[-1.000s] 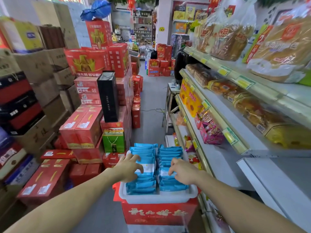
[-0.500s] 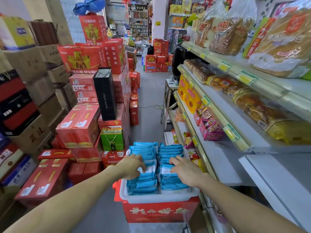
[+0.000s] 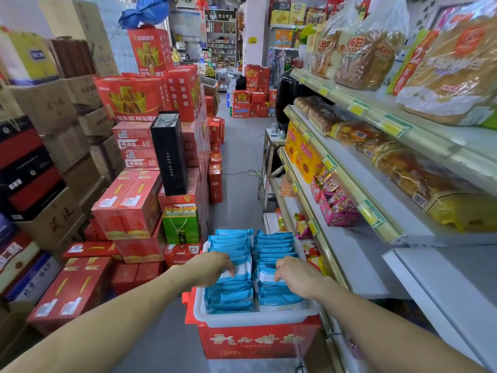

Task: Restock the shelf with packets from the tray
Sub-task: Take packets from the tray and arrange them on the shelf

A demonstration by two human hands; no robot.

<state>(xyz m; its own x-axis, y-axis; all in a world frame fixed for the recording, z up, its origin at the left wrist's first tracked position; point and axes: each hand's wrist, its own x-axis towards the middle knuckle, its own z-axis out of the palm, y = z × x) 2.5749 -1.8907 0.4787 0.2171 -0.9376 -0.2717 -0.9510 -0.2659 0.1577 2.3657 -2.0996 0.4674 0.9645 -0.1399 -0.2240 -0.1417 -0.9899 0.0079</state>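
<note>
blue packets (image 3: 231, 294) fill the white tray (image 3: 255, 317); mid-tray, my left hand (image 3: 212, 267) and right hand (image 3: 298, 275) each curl fingers round some.

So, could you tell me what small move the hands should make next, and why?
Probably lift both handfuls clear of the tray: the left hand and right hand each grip packets seated in their rows, none is lifted yet, and the shelf on the right has bare space.

L hand (image 3: 212, 267), R hand (image 3: 295, 275) tips hid in packets (image 3: 231, 294) | bread bag (image 3: 457, 71) cut by edge
</note>
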